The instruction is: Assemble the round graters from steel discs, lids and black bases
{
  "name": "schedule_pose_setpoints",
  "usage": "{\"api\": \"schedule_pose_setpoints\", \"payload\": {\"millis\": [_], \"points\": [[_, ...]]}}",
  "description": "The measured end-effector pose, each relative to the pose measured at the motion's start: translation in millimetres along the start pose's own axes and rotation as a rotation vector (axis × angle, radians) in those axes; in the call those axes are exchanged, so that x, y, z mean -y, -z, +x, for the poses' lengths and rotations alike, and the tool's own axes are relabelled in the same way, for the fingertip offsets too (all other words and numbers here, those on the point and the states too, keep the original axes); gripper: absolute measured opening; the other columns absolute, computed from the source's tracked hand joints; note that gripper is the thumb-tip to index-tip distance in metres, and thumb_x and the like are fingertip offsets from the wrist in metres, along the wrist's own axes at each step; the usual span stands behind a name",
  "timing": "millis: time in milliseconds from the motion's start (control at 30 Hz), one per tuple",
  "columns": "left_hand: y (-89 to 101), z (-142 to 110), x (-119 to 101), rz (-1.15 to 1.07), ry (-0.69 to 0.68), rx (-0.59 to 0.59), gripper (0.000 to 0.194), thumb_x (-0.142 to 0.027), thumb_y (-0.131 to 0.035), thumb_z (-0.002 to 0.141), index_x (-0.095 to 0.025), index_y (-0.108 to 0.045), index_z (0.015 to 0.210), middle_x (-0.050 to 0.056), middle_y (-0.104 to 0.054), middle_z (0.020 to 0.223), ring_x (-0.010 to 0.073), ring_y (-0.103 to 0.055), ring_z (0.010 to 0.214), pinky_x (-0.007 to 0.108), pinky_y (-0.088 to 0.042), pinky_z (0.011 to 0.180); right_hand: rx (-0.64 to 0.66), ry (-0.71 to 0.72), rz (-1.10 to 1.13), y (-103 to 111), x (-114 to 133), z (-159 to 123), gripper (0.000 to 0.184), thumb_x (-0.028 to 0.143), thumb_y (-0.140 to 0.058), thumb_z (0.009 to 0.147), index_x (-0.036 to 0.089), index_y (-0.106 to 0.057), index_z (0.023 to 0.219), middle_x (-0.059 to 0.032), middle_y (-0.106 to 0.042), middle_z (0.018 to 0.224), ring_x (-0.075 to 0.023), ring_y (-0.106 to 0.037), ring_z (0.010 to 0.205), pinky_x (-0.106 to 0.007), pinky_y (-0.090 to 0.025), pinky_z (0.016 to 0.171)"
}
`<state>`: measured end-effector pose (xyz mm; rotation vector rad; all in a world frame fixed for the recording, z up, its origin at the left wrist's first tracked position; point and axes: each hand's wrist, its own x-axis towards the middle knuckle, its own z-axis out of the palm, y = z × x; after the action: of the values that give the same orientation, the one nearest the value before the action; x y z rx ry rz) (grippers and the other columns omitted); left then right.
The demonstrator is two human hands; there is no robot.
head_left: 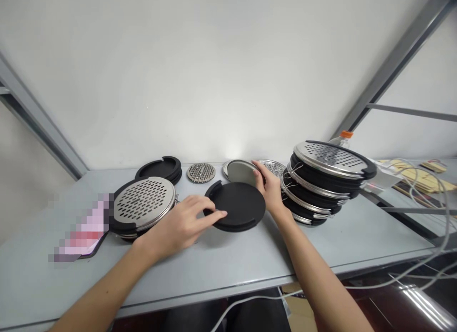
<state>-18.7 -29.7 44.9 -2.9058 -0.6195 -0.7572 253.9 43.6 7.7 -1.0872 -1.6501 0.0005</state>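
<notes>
My left hand [185, 222] pinches a round black base [237, 206] with a raised rim at two sides, thumb on top, and holds it tilted above the table. In my right hand [267, 184] is a plain round metal disc [241, 171], gripped at its right edge just behind the black base. To the left of my left hand lies a black-rimmed unit topped with a slotted metal grater disc [144, 203]. A tall stack of such units [328, 179] leans right of my right hand. More black bases [159, 169] lie behind on the left.
Against the wall are a small round studded metal disc [201, 172] and a perforated metal disc [272, 167]. A phone-like blurred item [87, 232] lies at left. At right are a bottle with an orange cap [345, 137], white cables [444, 217] and a metal shelf post [389, 60].
</notes>
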Motion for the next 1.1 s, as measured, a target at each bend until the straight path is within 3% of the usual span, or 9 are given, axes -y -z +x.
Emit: {"api": "schedule_pose_setpoints", "payload": {"millis": [233, 600, 700, 867, 1100], "points": [[-9.9, -2.2, -3.6, -0.012, 0.073, 0.237, 0.043, -0.007, -0.046, 0.088, -0.022, -0.053, 0.128, 0.009, -0.056, 0.104, 0.0226, -0.052, 0.098, 0.038, -0.048, 0.082, -0.015, 0.018, 0.028, 1.1, 0.0, 0.7, 0.034, 0.032, -0.043, 0.094, 0.018, -0.06, 0.12, -0.0103, -0.067, 0.116, -0.0239, -0.063, 0.107, -0.039, -0.05, 0.092], [-27.9, -8.5, -0.6, 0.207, 0.333, 0.249, 0.039, 0.003, -0.045, 0.08, -0.015, -0.061, 0.11, 0.009, -0.059, 0.109, 0.0232, -0.052, 0.107, 0.04, -0.039, 0.1, 0.366, 0.246, 0.059, -9.3, 28.4, -15.3, 0.029, 0.026, -0.053, 0.089, 0.022, -0.062, 0.117, -0.0065, -0.069, 0.111, -0.02, -0.065, 0.099, -0.034, -0.051, 0.087], [-27.5, -9.9, -1.7, 0.173, 0.352, 0.229, 0.039, -0.007, -0.052, 0.082, -0.016, -0.055, 0.12, 0.01, -0.059, 0.118, 0.0245, -0.051, 0.114, 0.042, -0.035, 0.106, 0.481, 0.299, 0.066, -13.5, 32.2, -18.5, 0.028, 0.03, -0.059, 0.085, 0.021, -0.065, 0.111, -0.0075, -0.07, 0.108, -0.0213, -0.066, 0.098, -0.034, -0.051, 0.086], [-30.7, -10.0, -3.7, 0.084, 0.463, 0.16, 0.058, -0.043, -0.052, 0.089, -0.013, -0.038, 0.137, 0.015, -0.049, 0.136, 0.0282, -0.045, 0.126, 0.043, -0.039, 0.104, 0.6, 0.298, 0.049, -14.9, 36.5, -19.3, 0.028, 0.028, -0.062, 0.079, 0.021, -0.067, 0.106, -0.0076, -0.07, 0.105, -0.0225, -0.065, 0.096, -0.035, -0.051, 0.085], [-37.1, -9.4, -4.2, 0.039, 0.479, 0.254, 0.07, -0.051, -0.044, 0.092, -0.006, -0.027, 0.143, 0.023, -0.029, 0.148, 0.0321, -0.028, 0.138, 0.048, -0.031, 0.109, 0.663, 0.266, 0.079, -11.2, 41.1, -15.8, 0.027, 0.027, -0.062, 0.077, 0.02, -0.068, 0.103, -0.0079, -0.069, 0.105, -0.023, -0.063, 0.097, -0.036, -0.049, 0.086]]}}
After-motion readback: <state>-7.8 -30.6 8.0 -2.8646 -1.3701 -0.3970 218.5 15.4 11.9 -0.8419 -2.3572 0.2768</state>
